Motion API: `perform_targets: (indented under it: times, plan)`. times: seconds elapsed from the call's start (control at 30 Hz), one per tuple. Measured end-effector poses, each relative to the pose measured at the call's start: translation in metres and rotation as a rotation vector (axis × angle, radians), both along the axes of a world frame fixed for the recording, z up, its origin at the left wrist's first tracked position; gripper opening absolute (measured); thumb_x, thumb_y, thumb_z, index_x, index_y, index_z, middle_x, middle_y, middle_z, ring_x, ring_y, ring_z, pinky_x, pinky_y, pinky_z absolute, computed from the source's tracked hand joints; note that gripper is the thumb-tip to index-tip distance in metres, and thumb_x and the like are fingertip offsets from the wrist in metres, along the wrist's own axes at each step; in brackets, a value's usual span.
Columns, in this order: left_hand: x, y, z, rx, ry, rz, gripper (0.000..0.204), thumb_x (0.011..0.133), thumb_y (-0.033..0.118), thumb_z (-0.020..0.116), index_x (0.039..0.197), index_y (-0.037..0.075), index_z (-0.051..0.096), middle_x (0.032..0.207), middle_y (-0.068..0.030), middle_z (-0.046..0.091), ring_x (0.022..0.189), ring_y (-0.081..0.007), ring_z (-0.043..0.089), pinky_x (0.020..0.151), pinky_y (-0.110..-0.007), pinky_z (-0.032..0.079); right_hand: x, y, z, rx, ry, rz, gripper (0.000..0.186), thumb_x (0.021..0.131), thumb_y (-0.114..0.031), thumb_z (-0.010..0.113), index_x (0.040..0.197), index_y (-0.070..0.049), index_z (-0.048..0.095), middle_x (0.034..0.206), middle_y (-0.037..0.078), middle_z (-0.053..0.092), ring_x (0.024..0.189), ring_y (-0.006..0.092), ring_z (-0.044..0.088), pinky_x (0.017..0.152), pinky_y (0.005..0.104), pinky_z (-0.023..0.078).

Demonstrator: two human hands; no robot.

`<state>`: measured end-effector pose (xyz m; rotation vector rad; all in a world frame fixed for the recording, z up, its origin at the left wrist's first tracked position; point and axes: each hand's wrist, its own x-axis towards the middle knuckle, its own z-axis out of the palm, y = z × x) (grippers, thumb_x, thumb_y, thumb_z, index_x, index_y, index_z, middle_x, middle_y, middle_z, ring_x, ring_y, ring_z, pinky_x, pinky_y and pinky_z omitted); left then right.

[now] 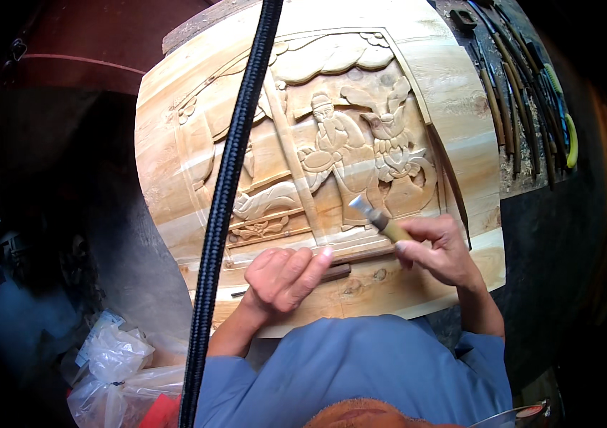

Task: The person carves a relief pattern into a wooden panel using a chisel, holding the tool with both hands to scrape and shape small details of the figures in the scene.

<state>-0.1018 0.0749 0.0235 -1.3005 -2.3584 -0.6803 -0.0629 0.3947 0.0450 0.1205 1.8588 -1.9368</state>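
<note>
A pale wooden panel (pixel 453 107) carved in relief with figures and scrolls lies in front of me. My right hand (pixel 437 248) grips a wooden-handled chisel (pixel 378 217), whose metal blade points up-left onto the lower part of the carving. My left hand (pixel 286 274) rests with fingers curled on the panel's lower border, over a thin dark tool (pixel 335 272) lying there; whether it grips that tool is unclear.
A thick black braided cord (pixel 228 192) hangs across the view from top centre to the bottom. Several long carving tools (pixel 524 107) lie in a row at the right of the panel. Crumpled clear plastic bags (pixel 114 371) sit at lower left.
</note>
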Motion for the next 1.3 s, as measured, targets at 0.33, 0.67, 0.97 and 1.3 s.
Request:
perform_targets:
  times: [0.33, 0.67, 0.97, 1.3]
  plan:
    - [-0.014, 0.033, 0.013, -0.111, 0.102, -0.081, 0.044, 0.093, 0.019, 0.08, 0.134, 0.005, 0.077, 0.075, 0.0029, 0.057, 0.059, -0.0105, 0.049, 0.052, -0.029, 0.036, 0.005, -0.008, 0.006, -0.258, -0.288, 0.198, 0.029, 0.113, -0.017, 0.062, 0.124, 0.005, 0.078, 0.083, 0.007, 0.074, 0.075, 0.0114, 0.07, 0.068, 0.0287, 0.056]
    - [-0.029, 0.048, 0.003, 0.017, 0.115, -0.054, 0.037, 0.092, 0.013, 0.072, 0.125, -0.003, 0.074, 0.071, 0.0011, 0.052, 0.058, -0.0117, 0.051, 0.052, -0.03, 0.035, 0.004, -0.027, 0.01, 0.086, 0.32, -0.003, 0.053, 0.094, -0.015, 0.085, 0.142, 0.001, 0.07, 0.105, 0.014, 0.084, 0.091, 0.0207, 0.082, 0.084, 0.0325, 0.063]
    - [-0.079, 0.06, -0.017, 0.186, 0.1, -0.066, 0.043, 0.099, 0.029, 0.082, 0.134, 0.005, 0.076, 0.069, 0.0019, 0.056, 0.054, -0.0124, 0.049, 0.049, -0.032, 0.037, -0.021, 0.031, 0.036, 0.47, 0.746, -0.199, 0.056, 0.106, -0.041, 0.072, 0.134, 0.008, 0.074, 0.096, 0.019, 0.081, 0.086, 0.0249, 0.08, 0.082, 0.0353, 0.062]
    - [-0.095, 0.057, -0.033, 0.107, 0.095, -0.069, 0.025, 0.093, 0.02, 0.087, 0.107, 0.002, 0.077, 0.067, -0.0014, 0.058, 0.056, -0.0177, 0.056, 0.05, -0.034, 0.04, -0.219, 0.222, 0.026, 0.636, 0.442, -0.823, 0.051, 0.105, -0.053, 0.072, 0.108, -0.004, 0.083, 0.082, 0.005, 0.081, 0.068, 0.0088, 0.074, 0.059, 0.0229, 0.048]
